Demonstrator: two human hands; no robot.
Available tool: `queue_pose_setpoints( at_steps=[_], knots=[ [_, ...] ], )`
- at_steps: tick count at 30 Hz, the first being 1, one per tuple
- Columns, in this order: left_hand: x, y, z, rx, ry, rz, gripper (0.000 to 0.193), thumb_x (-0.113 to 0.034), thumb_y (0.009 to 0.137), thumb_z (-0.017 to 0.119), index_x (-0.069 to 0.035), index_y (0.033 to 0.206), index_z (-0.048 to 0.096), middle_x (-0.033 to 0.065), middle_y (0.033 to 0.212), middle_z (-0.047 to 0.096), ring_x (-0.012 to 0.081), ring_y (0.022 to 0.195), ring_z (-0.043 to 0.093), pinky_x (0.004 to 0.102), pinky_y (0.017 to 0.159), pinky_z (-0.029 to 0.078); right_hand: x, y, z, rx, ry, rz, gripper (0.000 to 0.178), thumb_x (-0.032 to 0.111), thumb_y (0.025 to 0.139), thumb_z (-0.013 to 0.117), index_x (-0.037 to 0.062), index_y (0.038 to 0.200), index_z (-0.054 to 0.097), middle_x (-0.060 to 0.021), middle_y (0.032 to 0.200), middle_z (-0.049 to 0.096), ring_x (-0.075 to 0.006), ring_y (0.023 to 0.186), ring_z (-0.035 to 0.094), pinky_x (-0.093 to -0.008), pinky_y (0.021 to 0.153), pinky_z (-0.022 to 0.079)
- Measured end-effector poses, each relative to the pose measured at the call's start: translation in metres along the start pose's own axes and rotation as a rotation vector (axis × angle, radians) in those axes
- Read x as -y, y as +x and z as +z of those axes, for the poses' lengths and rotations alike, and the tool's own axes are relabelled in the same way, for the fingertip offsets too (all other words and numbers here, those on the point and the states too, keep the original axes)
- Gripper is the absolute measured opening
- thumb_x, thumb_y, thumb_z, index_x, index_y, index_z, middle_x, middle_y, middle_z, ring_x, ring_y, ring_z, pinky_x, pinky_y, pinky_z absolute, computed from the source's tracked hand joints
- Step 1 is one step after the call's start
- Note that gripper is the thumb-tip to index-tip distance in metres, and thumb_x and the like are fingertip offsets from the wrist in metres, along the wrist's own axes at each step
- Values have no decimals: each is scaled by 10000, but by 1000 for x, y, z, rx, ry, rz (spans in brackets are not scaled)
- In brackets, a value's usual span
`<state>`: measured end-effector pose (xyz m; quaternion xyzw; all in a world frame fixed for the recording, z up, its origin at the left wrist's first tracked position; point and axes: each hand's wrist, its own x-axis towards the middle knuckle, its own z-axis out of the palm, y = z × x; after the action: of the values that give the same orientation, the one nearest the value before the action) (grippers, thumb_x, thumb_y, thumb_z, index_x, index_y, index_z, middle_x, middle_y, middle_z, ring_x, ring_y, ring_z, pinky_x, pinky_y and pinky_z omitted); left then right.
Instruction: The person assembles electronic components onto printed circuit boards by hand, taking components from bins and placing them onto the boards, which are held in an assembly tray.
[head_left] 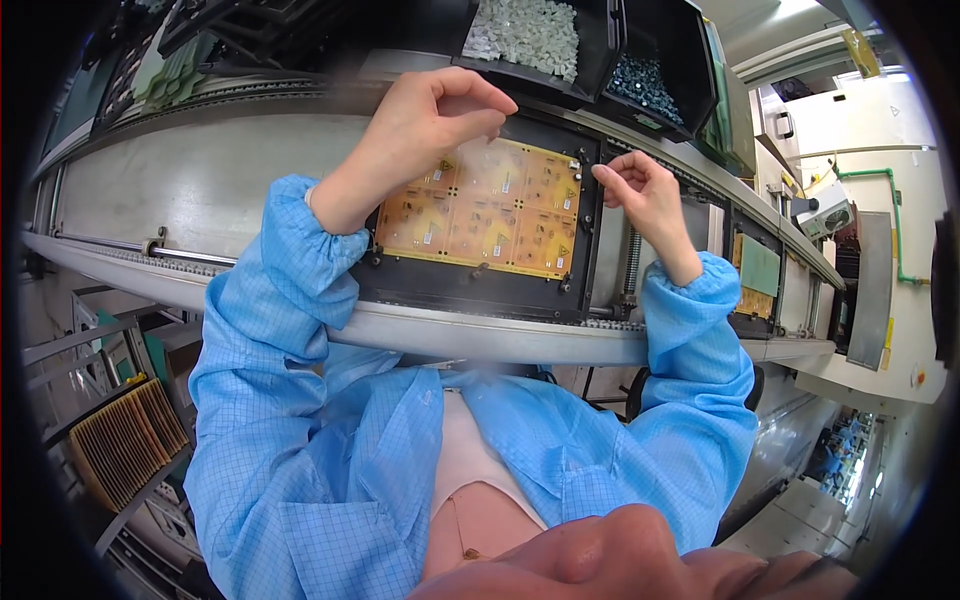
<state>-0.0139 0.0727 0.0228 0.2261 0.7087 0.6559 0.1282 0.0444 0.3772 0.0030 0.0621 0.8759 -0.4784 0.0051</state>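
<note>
A yellow panel of circuit boards lies in a black carrier frame on the conveyor in front of me. Above the panel's far left part, my left hand is closed in a pinch, thumb and forefinger drawn together. Anything between those fingertips is too small to make out. Just past the panel's right edge is my right hand, its fingers curled and its thumb close to the forefinger. Whether it holds a small part cannot be seen. Small white parts sit at the panel's upper right corner, near the right thumb.
Beyond the carrier stand a black bin of white parts and another of blue parts. A metal conveyor rail runs along my side. Another carrier with a green board is at right. A rack of brown boards stands lower left.
</note>
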Motion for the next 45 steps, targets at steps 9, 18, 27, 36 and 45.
queue_pose_setpoints(
  at_steps=[9, 18, 27, 36, 45],
  knots=[
    [6, -7, 12, 9, 22, 24, 173, -65, 840, 640, 5, 978, 719, 79, 911, 726, 157, 837, 708, 276, 772, 542, 2, 157, -50, -248, -770, -501, 279, 266, 934, 614, 68, 1119, 682, -175, 1068, 693, -348, 988, 662, -395, 861, 521],
    [12, -5, 16, -6, 73, 15, 158, -53, 838, 632, -2, 952, 728, 86, 911, 722, 161, 839, 713, 283, 762, 554, -5, 242, -36, 83, -1045, -9, 318, 279, 899, 601, 36, 1065, 720, -230, 1136, 665, -405, 1080, 632, -424, 918, 519],
    [11, 3, 66, 171, 345, 56, 146, -37, 798, 688, -25, 940, 722, 107, 847, 716, 194, 767, 696, 311, 696, 545, 1, 193, -42, -45, -796, -459, 156, 70, 794, 666, 64, 926, 748, -144, 917, 712, -296, 848, 684, -371, 775, 540],
    [16, 1, 124, 217, 620, 272, 114, -45, 773, 672, -35, 881, 706, 136, 814, 703, 304, 795, 679, 399, 723, 544, -25, 156, -52, -248, -214, -1161, 103, 101, 746, 652, 91, 770, 751, -145, 810, 662, -335, 870, 630, -426, 794, 511],
    [25, -4, 136, 148, 808, 413, 69, -57, 778, 661, -48, 846, 671, 121, 802, 679, 314, 859, 641, 422, 754, 524, 13, 71, -47, -390, -488, -794, 72, 98, 772, 703, 55, 821, 734, -132, 796, 639, -326, 845, 616, -415, 771, 498]
  ],
)
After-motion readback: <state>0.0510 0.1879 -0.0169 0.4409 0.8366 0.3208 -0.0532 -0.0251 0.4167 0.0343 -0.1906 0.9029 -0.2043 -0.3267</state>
